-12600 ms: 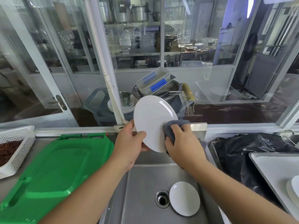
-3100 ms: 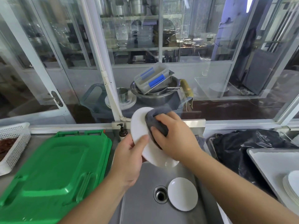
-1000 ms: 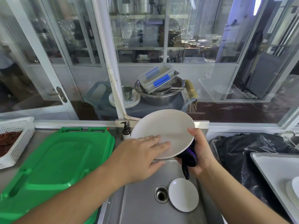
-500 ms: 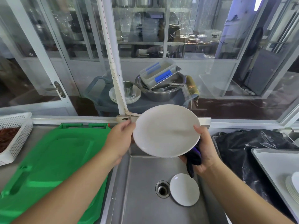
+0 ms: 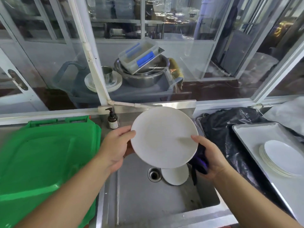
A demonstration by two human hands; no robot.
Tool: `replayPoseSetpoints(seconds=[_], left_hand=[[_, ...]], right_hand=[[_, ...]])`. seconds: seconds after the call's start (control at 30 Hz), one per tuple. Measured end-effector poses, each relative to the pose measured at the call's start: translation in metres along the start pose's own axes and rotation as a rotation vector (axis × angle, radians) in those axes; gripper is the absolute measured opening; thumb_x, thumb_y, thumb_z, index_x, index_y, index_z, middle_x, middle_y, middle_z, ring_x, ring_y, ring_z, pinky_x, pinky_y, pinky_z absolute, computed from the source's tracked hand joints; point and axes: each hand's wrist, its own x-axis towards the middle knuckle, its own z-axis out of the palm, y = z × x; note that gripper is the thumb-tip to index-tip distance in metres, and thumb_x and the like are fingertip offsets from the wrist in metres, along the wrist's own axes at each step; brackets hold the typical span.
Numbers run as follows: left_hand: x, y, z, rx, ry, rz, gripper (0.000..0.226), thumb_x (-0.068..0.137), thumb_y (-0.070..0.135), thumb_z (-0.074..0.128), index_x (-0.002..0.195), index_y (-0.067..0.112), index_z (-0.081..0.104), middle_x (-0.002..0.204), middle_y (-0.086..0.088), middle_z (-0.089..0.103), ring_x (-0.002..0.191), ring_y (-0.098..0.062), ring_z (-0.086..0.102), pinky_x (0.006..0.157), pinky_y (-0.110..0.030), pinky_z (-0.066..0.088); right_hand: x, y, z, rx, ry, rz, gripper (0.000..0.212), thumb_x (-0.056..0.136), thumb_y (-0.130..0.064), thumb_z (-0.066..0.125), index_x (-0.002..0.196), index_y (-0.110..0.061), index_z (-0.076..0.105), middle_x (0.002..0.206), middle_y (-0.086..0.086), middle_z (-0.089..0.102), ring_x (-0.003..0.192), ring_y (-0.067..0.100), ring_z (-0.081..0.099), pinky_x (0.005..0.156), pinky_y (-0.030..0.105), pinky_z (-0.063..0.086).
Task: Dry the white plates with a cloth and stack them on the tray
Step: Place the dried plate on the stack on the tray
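Observation:
A white plate [image 5: 162, 137] is held face up above the steel sink [image 5: 164, 203]. My left hand [image 5: 115, 147] grips its left rim, thumb on top. My right hand [image 5: 209, 157] holds the right rim together with a dark cloth [image 5: 199, 162] bunched under the plate. A smaller white plate [image 5: 176, 176] lies in the sink beside the drain, partly hidden by the held plate. At the right a white tray [image 5: 246, 134] carries a stack of several white plates [image 5: 283, 158].
A green plastic lid [image 5: 46, 158] covers the counter on the left. A brown pump bottle [image 5: 113, 120] stands behind the sink. A black plastic bag [image 5: 227, 129] lies between sink and tray. Behind the glass window sits a cart with bowls and plates.
The plate has come lower and a little to the right, staying face up between both hands. My view has tilted down and right, showing more of the tray's stack.

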Motion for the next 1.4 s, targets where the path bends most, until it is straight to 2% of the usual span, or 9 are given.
replayPoseSetpoints(seconds=[0.23, 0.4, 0.57, 0.63, 0.77, 0.9, 1.07, 1.23, 1.4], left_hand=[[0.003, -0.022, 0.049, 0.034, -0.143, -0.058, 0.034, 0.104, 0.006, 0.057, 0.095, 0.021, 0.085, 0.1, -0.01, 0.082, 0.08, -0.02, 0.078, 0.061, -0.028, 0.061], [-0.013, -0.032, 0.114, 0.054, -0.228, -0.071, 0.031, 0.103, 0.005, 0.057, 0.098, 0.018, 0.084, 0.099, -0.012, 0.081, 0.076, -0.019, 0.077, 0.059, -0.028, 0.06], [-0.048, -0.046, 0.2, 0.073, -0.324, -0.065, 0.03, 0.105, 0.006, 0.056, 0.102, 0.018, 0.083, 0.102, -0.013, 0.081, 0.082, -0.023, 0.079, 0.062, -0.029, 0.062], [-0.064, -0.057, 0.241, 0.099, -0.355, -0.067, 0.028, 0.105, 0.007, 0.056, 0.103, 0.017, 0.083, 0.102, -0.013, 0.081, 0.082, -0.025, 0.079, 0.062, -0.032, 0.062], [-0.099, -0.09, 0.328, 0.202, -0.407, -0.079, 0.025, 0.104, 0.008, 0.058, 0.109, 0.018, 0.081, 0.102, -0.009, 0.082, 0.086, -0.025, 0.079, 0.068, -0.036, 0.062], [-0.134, -0.121, 0.41, 0.269, -0.494, -0.102, 0.033, 0.103, 0.01, 0.06, 0.089, 0.024, 0.086, 0.1, -0.009, 0.082, 0.084, -0.021, 0.079, 0.072, -0.036, 0.061], [-0.154, -0.152, 0.487, 0.23, -0.577, -0.205, 0.019, 0.099, 0.007, 0.065, 0.106, 0.008, 0.082, 0.107, -0.014, 0.081, 0.093, -0.025, 0.08, 0.067, -0.031, 0.063], [-0.155, -0.181, 0.545, 0.221, -0.605, -0.288, 0.021, 0.099, 0.008, 0.065, 0.114, 0.004, 0.078, 0.11, -0.016, 0.08, 0.098, -0.028, 0.078, 0.069, -0.032, 0.063], [-0.135, -0.2, 0.585, 0.234, -0.639, -0.317, 0.021, 0.098, 0.009, 0.065, 0.112, 0.008, 0.081, 0.113, -0.014, 0.079, 0.104, -0.027, 0.075, 0.079, -0.039, 0.066]], right_hand=[[-0.026, -0.008, -0.061, -0.074, 0.181, -0.119, 0.026, 0.083, -0.007, 0.08, 0.106, -0.021, 0.08, 0.106, 0.022, 0.078, 0.083, 0.036, 0.078, 0.063, 0.04, 0.061], [-0.066, -0.02, -0.116, 0.003, 0.297, -0.122, 0.055, 0.066, -0.02, 0.086, 0.116, -0.006, 0.068, 0.096, 0.017, 0.075, 0.071, 0.032, 0.073, 0.056, 0.036, 0.057], [-0.115, -0.04, -0.201, 0.074, 0.369, -0.105, 0.06, 0.058, -0.027, 0.086, 0.111, -0.004, 0.068, 0.1, 0.023, 0.065, 0.089, 0.038, 0.061, 0.087, 0.052, 0.052], [-0.141, -0.049, -0.239, 0.073, 0.426, -0.127, 0.065, 0.052, -0.03, 0.087, 0.11, -0.004, 0.071, 0.093, 0.023, 0.071, 0.08, 0.037, 0.068, 0.078, 0.05, 0.061], [-0.196, -0.064, -0.325, 0.114, 0.51, -0.215, 0.034, 0.074, -0.016, 0.078, 0.106, -0.008, 0.065, 0.077, 0.017, 0.07, 0.061, 0.031, 0.069, 0.055, 0.037, 0.057], [-0.245, -0.078, -0.401, 0.133, 0.615, -0.283, 0.029, 0.072, -0.008, 0.076, 0.1, -0.005, 0.067, 0.077, 0.018, 0.069, 0.063, 0.031, 0.068, 0.057, 0.04, 0.055], [-0.291, -0.088, -0.465, 0.13, 0.723, -0.32, 0.041, 0.074, -0.002, 0.073, 0.114, -0.004, 0.065, 0.101, 0.033, 0.071, 0.084, 0.044, 0.069, 0.076, 0.058, 0.052], [-0.307, -0.097, -0.516, 0.085, 0.874, -0.319, 0.039, 0.075, 0.004, 0.071, 0.11, -0.012, 0.069, 0.108, 0.033, 0.071, 0.08, 0.042, 0.069, 0.07, 0.053, 0.055], [-0.293, -0.114, -0.542, 0.016, 1.005, -0.278, 0.041, 0.057, -0.008, 0.071, 0.089, -0.033, 0.072, 0.082, 0.017, 0.074, 0.061, 0.031, 0.065, 0.052, 0.038, 0.052]])
